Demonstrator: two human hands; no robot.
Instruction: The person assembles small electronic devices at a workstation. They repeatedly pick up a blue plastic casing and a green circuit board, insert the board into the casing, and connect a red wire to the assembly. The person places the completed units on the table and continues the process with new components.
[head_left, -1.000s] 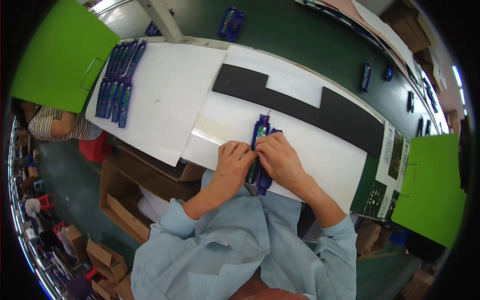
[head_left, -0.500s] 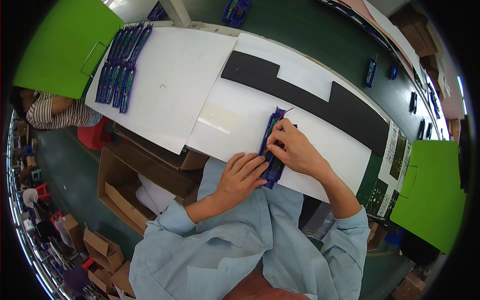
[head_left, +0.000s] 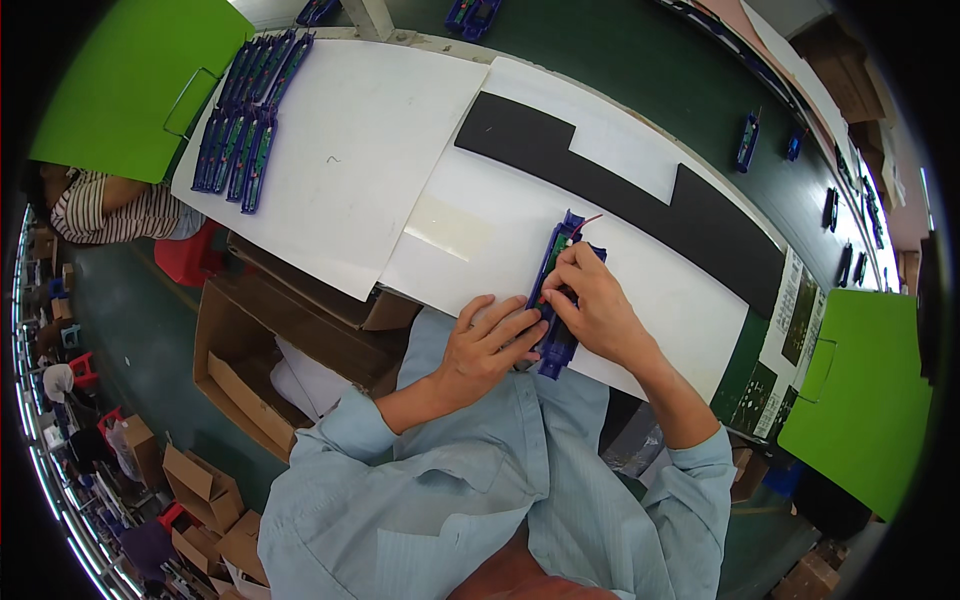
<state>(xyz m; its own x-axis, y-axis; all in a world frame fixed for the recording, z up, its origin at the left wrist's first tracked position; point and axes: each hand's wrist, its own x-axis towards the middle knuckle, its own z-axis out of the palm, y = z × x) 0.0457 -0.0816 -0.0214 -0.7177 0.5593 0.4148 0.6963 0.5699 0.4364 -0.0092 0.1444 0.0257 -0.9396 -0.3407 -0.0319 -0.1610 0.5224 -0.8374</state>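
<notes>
A blue plastic housing [head_left: 556,362] with a green circuit board [head_left: 549,262] inside lies at a slant on the white sheet near the table's front edge. Red and dark wires [head_left: 588,222] stick out of its far end. My left hand [head_left: 487,345] grips the housing's near left side, fingers bent over its edge. Above the housing's middle, my right hand [head_left: 598,305] is closed in a pinch, thumb and forefinger pressed down into it. What those fingertips hold is hidden.
Several similar blue housings [head_left: 235,150] stand in two rows at the far left. A black foam piece [head_left: 610,180] lies beyond my hands. Green panels [head_left: 130,90] flank the table. More housings [head_left: 747,142] rest on the dark green belt. An open cardboard box [head_left: 245,400] is at lower left.
The view has shifted slightly. Both hands remain at the housing; my right fingertips stay pinched over its middle and my left hand keeps its hold.
</notes>
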